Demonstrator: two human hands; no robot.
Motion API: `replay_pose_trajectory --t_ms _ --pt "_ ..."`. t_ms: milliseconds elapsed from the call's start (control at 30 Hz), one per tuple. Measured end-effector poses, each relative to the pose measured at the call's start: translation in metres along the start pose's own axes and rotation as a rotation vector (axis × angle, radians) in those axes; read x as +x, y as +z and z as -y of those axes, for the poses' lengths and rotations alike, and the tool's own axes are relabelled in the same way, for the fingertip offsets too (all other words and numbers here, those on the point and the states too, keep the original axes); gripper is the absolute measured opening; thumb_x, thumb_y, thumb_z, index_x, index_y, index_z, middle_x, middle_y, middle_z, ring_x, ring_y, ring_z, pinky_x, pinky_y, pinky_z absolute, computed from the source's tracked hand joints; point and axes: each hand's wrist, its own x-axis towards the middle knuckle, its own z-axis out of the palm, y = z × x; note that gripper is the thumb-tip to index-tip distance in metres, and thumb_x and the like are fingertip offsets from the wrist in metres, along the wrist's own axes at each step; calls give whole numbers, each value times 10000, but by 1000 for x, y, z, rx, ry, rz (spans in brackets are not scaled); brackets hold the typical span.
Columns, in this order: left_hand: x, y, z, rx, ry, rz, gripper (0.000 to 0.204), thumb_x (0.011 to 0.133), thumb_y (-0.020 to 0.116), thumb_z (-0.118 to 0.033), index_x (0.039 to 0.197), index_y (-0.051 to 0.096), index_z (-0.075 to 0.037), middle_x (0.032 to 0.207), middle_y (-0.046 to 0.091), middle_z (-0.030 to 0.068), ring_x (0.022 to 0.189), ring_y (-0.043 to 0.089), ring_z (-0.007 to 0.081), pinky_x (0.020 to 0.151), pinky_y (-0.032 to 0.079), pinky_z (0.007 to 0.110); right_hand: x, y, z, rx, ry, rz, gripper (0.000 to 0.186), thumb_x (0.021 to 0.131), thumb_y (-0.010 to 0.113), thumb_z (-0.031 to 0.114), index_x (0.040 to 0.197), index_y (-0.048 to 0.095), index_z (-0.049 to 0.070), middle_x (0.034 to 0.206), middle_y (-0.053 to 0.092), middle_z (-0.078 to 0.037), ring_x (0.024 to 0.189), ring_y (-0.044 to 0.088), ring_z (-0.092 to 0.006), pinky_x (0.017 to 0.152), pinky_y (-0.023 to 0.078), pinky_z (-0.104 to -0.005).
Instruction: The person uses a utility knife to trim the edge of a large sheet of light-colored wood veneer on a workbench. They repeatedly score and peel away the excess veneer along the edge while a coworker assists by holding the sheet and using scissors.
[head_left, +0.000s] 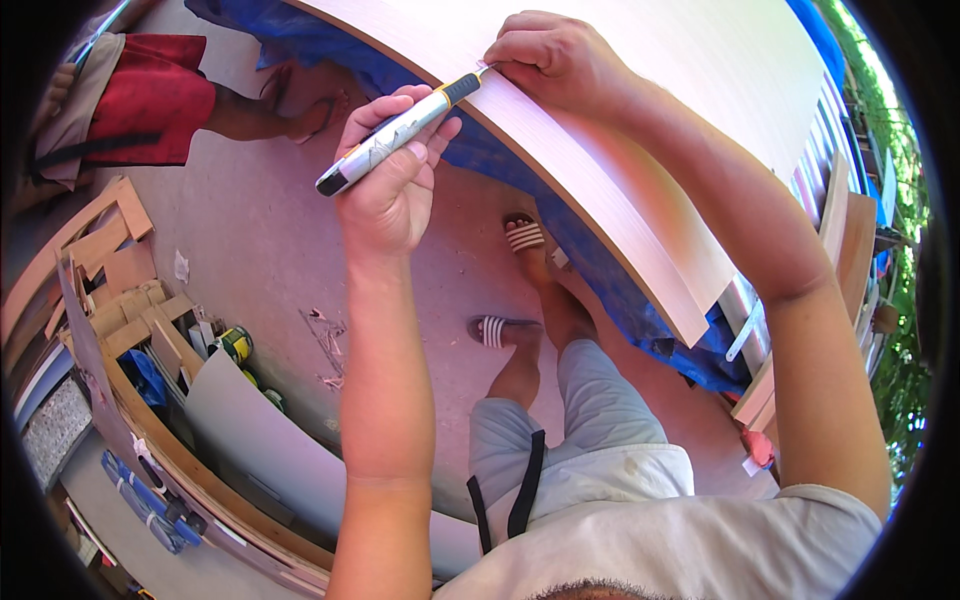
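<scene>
edge trim underway | utility knife (400, 130) being gripped tight by left hand (390, 185) | pale laminate panel (620, 150) being pinned by right hand (555, 60), fingers curled | steady pull probably being called for next

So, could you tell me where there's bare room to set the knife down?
The board is bare right of the right hand. The floor is open between the scrap pile and the feet. The left hand holds the knife; the pile is crowded.

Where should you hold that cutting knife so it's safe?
Probably by the long grey handle, as the left hand does on the utility knife: fingers wrapped round its middle, coming from the butt end. The blade tip points at the pale board's edge, beside the right hand, so stay behind the dark collar.
</scene>
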Motion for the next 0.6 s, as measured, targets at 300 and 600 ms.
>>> replay_pose_trajectory --t_ms 300,600 --pt "-22 12 15 16 -23 27 420 864 556 100 1265 570 -25 1384 567 192 1316 578 360 1138 477 530 -29 -11 11 8 2 -12 56 881 726 103 932 730 81 889 686 -66 867 686 -289 744 561 -404" --pt "-42 27 27 -56 -48 41 369 889 565 170 1219 587 5 1354 553 188 1247 604 277 1121 508 442 -57 -23 24 -24 -11 -11 152 818 771 20 953 725 73 877 674 -60 859 676 -261 725 565 -373"
